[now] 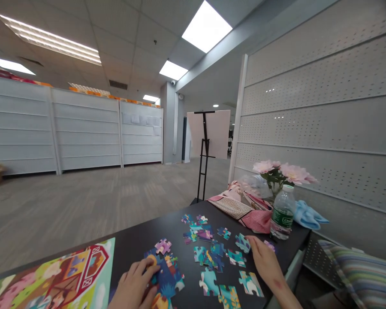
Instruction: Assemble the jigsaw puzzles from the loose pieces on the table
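My left hand (pixel 135 284) rests with its fingers spread over a joined patch of dark blue jigsaw puzzle (pixel 167 279) on the black table. A purple puzzle piece (pixel 163 246) lies just beyond those fingertips. On the other side, my right hand (pixel 266 260) has its fingers closed at the edge of a teal puzzle piece (pixel 242 243). Close to it lie another teal piece (pixel 236 258) and a white-and-teal piece (pixel 251 283). Loose pieces lie in an overlapping cluster (pixel 209 258) between the hands, with a second cluster (pixel 197 229) farther back.
A farm-picture puzzle sheet (pixel 61 279) covers the table's left end. At the back right stand a water bottle (pixel 282 212), pink flowers (pixel 294 173), a patterned pink cloth (pixel 244 208) and a blue cloth (pixel 309 214). Beyond the table is an easel (pixel 207 137); a perforated panel (pixel 321 107) rises on the right.
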### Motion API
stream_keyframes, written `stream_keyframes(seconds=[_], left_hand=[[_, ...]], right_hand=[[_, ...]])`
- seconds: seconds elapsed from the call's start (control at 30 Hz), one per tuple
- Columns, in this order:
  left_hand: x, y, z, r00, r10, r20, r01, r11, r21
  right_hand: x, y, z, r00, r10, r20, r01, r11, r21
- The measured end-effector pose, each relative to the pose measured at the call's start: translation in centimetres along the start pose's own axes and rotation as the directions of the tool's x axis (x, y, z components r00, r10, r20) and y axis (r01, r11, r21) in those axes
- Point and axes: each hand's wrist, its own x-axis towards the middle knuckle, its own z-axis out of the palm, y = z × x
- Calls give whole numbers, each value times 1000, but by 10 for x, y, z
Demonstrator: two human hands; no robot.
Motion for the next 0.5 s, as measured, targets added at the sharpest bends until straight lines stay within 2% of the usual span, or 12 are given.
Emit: stream_keyframes(seconds=[0.2, 0.37, 0.5], left_hand=[[0, 5, -6, 1000, -20, 17, 20, 1000, 6], [1, 3, -2, 1000, -18, 12, 18, 1000, 8], [3, 0, 1, 1000, -24, 17, 24, 1000, -1]], right_hand=[[1, -1, 1, 1000, 21, -23, -22, 998, -65], [1, 0, 3, 997, -35, -75, 24, 990, -136], [-2, -5, 6, 995, -96, -25, 90, 981, -170]])
